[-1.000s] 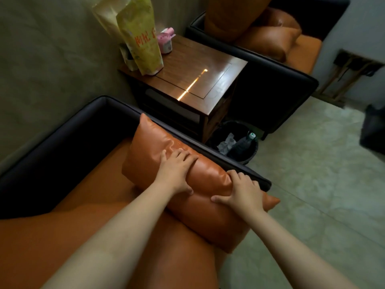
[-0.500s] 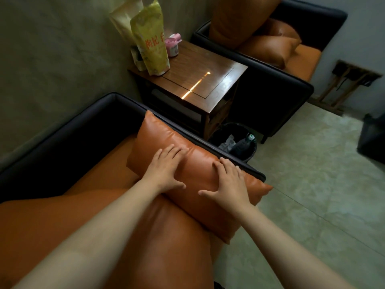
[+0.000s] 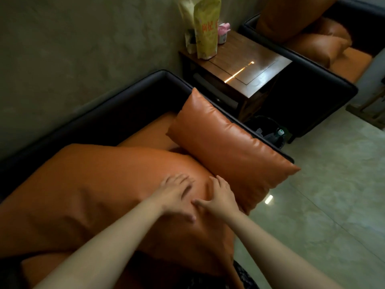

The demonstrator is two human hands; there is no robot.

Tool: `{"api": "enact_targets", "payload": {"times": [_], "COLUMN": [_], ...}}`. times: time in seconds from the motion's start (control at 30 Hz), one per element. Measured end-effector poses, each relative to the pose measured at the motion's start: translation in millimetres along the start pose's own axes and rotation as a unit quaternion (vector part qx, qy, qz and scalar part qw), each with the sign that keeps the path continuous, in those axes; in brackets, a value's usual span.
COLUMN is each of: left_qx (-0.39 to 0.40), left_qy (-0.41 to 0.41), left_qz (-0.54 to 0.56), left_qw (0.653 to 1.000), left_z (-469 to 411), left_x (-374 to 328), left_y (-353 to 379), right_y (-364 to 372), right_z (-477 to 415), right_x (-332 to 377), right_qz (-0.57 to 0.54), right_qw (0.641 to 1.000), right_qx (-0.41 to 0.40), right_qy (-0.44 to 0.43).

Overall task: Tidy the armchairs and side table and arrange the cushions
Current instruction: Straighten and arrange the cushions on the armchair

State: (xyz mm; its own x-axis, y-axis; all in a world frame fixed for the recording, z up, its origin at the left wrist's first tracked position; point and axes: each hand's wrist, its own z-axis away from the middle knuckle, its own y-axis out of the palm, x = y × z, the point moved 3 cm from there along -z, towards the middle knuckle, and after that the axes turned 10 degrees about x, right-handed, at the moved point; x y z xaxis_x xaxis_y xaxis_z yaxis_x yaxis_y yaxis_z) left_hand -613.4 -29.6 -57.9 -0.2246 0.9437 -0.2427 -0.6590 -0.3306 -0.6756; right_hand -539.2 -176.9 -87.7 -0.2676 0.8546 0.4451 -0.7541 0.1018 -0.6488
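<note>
Hands lie flat, fingers spread and gripping nothing: the left hand [image 3: 177,192] and right hand [image 3: 218,197] rest side by side on the large orange cushion [image 3: 93,184] in the near armchair [image 3: 116,101]. A smaller orange cushion [image 3: 227,147] leans against that chair's right arm, beside the wooden side table [image 3: 250,65].

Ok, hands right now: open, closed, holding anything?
Left hand: open, flat on the large orange cushion, blurred.
Right hand: open, pressing the same cushion.
</note>
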Motion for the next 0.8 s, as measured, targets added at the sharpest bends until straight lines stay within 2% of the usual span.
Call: {"api": "enact_targets", "payload": {"times": [0.07,0.13,0.23,0.4,0.5,0.67,0.8], "left_qx": [0.008,-0.009,-0.020,-0.037,-0.022,0.016,0.018], "left_qy": [-0.006,-0.009,-0.004,0.000,0.015,0.024,0.020], "left_qz": [-0.035,-0.053,-0.061,-0.065,-0.070,-0.075,-0.070], "left_qw": [0.999,0.999,0.998,0.997,0.997,0.997,0.997], "left_z": [2,3,4,11,21,40,36], "left_x": [-3,-2,-1,3,20,41,35], "left_y": [16,22,26,25,23,22,19], "right_y": [17,29,44,44,56,76,71], "right_z": [6,9,15,21,28,43,37], "right_x": [-6,-14,-21,-15,2,25,19], "right_qz": [-0.063,-0.167,-0.251,-0.288,-0.316,-0.301,-0.301], "right_qw": [0.995,0.971,0.937,0.926,0.918,0.921,0.920], "right_qx": [0.019,0.046,0.076,0.067,0.053,0.070,0.076], "right_qy": [0.078,0.165,0.230,0.234,0.235,0.237,0.237]}}
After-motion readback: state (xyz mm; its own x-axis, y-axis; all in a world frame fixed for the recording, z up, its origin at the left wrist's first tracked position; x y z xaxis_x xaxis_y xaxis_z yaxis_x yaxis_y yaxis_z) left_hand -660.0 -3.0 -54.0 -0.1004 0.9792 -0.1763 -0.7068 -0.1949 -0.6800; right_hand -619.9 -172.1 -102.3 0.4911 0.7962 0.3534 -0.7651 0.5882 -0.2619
